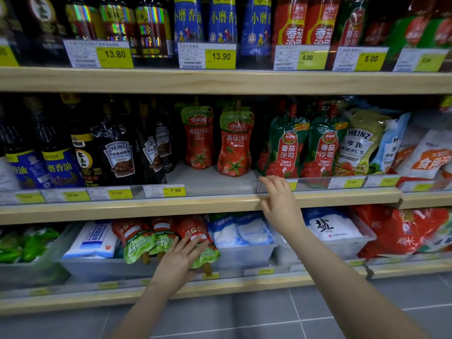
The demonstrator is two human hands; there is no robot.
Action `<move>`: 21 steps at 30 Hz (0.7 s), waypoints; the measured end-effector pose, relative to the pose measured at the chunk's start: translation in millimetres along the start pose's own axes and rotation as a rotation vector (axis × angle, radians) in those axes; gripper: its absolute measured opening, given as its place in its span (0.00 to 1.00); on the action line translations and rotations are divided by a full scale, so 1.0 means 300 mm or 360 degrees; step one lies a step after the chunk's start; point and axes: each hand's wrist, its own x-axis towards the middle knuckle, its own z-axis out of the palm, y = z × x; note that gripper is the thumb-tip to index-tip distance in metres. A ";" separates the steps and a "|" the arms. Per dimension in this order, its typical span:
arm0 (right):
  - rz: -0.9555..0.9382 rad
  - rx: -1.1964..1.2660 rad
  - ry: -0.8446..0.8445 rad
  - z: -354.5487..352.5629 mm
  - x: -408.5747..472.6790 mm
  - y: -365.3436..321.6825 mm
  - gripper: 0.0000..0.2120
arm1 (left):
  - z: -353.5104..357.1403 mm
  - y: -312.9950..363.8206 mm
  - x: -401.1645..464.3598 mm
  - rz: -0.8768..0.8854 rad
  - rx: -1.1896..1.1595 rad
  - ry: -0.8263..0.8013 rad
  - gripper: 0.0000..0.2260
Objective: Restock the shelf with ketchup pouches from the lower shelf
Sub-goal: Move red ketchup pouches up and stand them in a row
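Several red ketchup pouches with green tops lie spouts-forward in a clear bin on the lower shelf. My left hand lies with spread fingers on the rightmost of them. On the middle shelf two matching pouches stand upright, with bare shelf in front of them. My right hand hangs with relaxed fingers over the middle shelf's front edge, touching the clear price rail, and holds nothing.
Green-and-red tomato ketchup pouches and Heinz salad dressing stand right of the gap; dark Heinz sauce pouches stand left. Salt bags fill bins beside the ketchup below. Grey tiled floor runs under the shelves.
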 end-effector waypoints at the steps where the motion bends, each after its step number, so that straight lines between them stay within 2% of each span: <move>1: -0.0008 -0.0002 -0.0003 -0.001 0.000 0.002 0.25 | -0.003 -0.004 0.011 -0.0029 0.0007 0.0002 0.38; 4: -0.0010 0.0015 0.0001 0.001 0.001 0.006 0.25 | -0.014 0.004 0.035 -0.0060 -0.0087 0.0170 0.34; 7: -0.0011 0.0035 0.0004 0.005 0.004 0.008 0.25 | -0.065 0.006 0.048 -0.0161 -0.0423 0.0480 0.29; 10: -0.0002 0.0062 -0.0007 0.008 0.003 0.013 0.25 | -0.156 -0.013 0.062 -0.0246 -0.0514 0.0682 0.15; 12: 0.0010 0.0069 -0.0033 0.000 0.002 0.013 0.26 | -0.213 -0.028 0.077 -0.0334 -0.0557 0.0725 0.08; 16: -0.0045 0.0064 -0.0192 -0.034 0.002 0.013 0.28 | -0.263 -0.046 0.124 -0.0657 -0.0955 0.0590 0.10; 18: -0.0061 0.0069 -0.0231 -0.066 -0.005 0.031 0.28 | -0.273 -0.045 0.143 -0.0689 -0.1035 0.0530 0.10; 21: 0.0045 0.0055 -0.0118 -0.118 -0.022 0.091 0.27 | -0.330 -0.043 0.181 -0.0712 -0.1298 0.0554 0.17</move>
